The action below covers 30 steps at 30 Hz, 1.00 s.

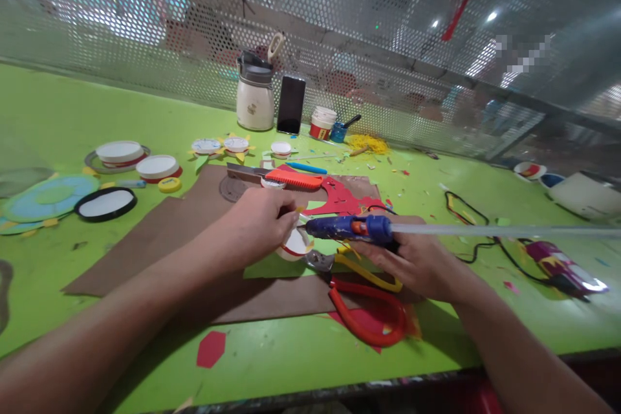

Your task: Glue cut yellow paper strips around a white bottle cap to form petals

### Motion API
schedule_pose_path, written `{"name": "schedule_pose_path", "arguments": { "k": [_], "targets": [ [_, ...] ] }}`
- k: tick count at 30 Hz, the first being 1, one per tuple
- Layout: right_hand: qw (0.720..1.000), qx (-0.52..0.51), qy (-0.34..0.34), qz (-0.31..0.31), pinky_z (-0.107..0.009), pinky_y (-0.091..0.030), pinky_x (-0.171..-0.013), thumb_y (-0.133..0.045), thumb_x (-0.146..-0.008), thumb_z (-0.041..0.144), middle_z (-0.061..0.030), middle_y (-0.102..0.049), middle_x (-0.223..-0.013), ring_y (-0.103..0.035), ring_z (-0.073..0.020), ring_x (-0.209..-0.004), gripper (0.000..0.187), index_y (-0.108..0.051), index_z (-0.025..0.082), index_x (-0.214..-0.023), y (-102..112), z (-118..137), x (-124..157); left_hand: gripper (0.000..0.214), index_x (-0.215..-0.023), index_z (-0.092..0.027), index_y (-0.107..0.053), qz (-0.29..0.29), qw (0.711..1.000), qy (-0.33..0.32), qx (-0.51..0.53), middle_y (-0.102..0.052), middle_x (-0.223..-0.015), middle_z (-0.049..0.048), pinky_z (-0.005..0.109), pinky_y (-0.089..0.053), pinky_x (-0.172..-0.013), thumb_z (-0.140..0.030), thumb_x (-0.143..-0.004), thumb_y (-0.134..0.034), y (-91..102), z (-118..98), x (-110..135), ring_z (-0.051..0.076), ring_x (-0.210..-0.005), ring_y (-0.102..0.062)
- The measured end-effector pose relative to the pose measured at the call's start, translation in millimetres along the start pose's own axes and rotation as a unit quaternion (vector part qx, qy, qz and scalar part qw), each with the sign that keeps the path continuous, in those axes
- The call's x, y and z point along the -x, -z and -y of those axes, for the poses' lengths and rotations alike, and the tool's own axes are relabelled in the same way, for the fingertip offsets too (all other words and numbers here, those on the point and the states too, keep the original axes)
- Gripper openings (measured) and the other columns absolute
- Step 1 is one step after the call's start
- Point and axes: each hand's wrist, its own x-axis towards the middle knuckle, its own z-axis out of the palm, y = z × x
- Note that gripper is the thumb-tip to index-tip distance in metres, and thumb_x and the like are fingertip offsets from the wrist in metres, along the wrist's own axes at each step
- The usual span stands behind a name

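My right hand [412, 252] is wrapped round a blue hot glue gun [334, 228], with a long clear glue stick [466, 231] jutting from its back. The nozzle points left and meets my left hand [259, 220], whose thumb and finger are pinched together. A small yellow paper piece [301, 209] shows at those fingertips. Just below the nozzle lies a white round lid [294, 246] with a red rim, on green paper [264, 265] over brown cardboard [160, 239]. Pliers with red and yellow handles [366, 310] lie under my right hand.
An orange utility knife [294, 178] and red cut paper [344, 197] lie beyond my hands. White lids [158, 167] and paper flowers [235, 144] are at the left. A white jug [255, 103] and phone [291, 105] stand by the mesh. A black cord [478, 246] runs right.
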Motion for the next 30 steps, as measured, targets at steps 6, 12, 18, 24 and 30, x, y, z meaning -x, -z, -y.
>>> {"name": "schedule_pose_path", "arguments": {
  "k": [6, 12, 18, 24, 30],
  "targets": [
    [0.999, 0.029, -0.003, -0.032, -0.025, -0.04, -0.048, -0.046, -0.093, 0.044, -0.0033, -0.063, -0.066, -0.052, -0.0142, -0.055, 0.034, -0.063, 0.018, -0.079, 3, 4, 1, 0.018, -0.062, -0.02, -0.057, -0.003, 1.0, -0.002, -0.007, -0.061, -0.06, 0.0009, 0.025, -0.035, -0.053, -0.026, -0.077, -0.049, 0.2, 0, 0, 0.016, -0.058, -0.054],
    [0.999, 0.031, -0.008, -0.036, -0.025, -0.039, -0.046, -0.047, -0.092, 0.043, -0.0022, -0.061, -0.06, -0.05, -0.0138, -0.05, 0.036, -0.062, 0.017, -0.073, 4, 1, 2, 0.019, -0.062, -0.019, -0.057, 0.003, 1.0, 0.007, -0.023, -0.062, -0.061, 0.002, 0.025, -0.034, -0.053, -0.026, -0.078, -0.05, -0.5, 1, 0, 0.016, -0.057, -0.053],
    [0.999, 0.002, 0.004, -0.034, -0.023, -0.04, -0.048, -0.05, -0.091, 0.037, -0.002, -0.062, -0.065, -0.05, -0.0123, -0.052, 0.029, -0.061, 0.016, -0.074, 3, 4, 0, 0.019, -0.063, -0.019, -0.058, 0.0, 1.0, -0.002, -0.027, -0.061, -0.062, 0.0023, 0.025, -0.033, -0.053, -0.026, -0.079, -0.049, -0.8, 2, -1, 0.016, -0.058, -0.053],
    [1.0, 0.01, -0.008, -0.028, -0.024, -0.041, -0.05, -0.051, -0.091, 0.038, -0.0026, -0.063, -0.065, -0.053, -0.0141, -0.055, 0.028, -0.062, 0.017, -0.077, 3, -1, 0, 0.019, -0.064, -0.019, -0.058, 0.008, 1.0, 0.006, -0.025, -0.062, -0.063, 0.0027, 0.025, -0.035, -0.053, -0.028, -0.078, -0.049, 0.9, 0, 0, 0.016, -0.059, -0.053],
    [0.994, -0.019, -0.048, -0.092, -0.026, -0.045, -0.05, -0.052, -0.09, 0.038, -0.0044, -0.066, -0.068, -0.059, -0.0172, -0.058, 0.026, -0.066, 0.016, -0.086, 9, -11, 2, 0.021, -0.068, -0.019, -0.06, 0.002, 1.0, 0.003, -0.013, -0.065, -0.069, 0.0041, 0.026, -0.037, -0.057, -0.031, -0.077, -0.046, -0.4, 4, -2, 0.018, -0.066, -0.057]
  ]
}}
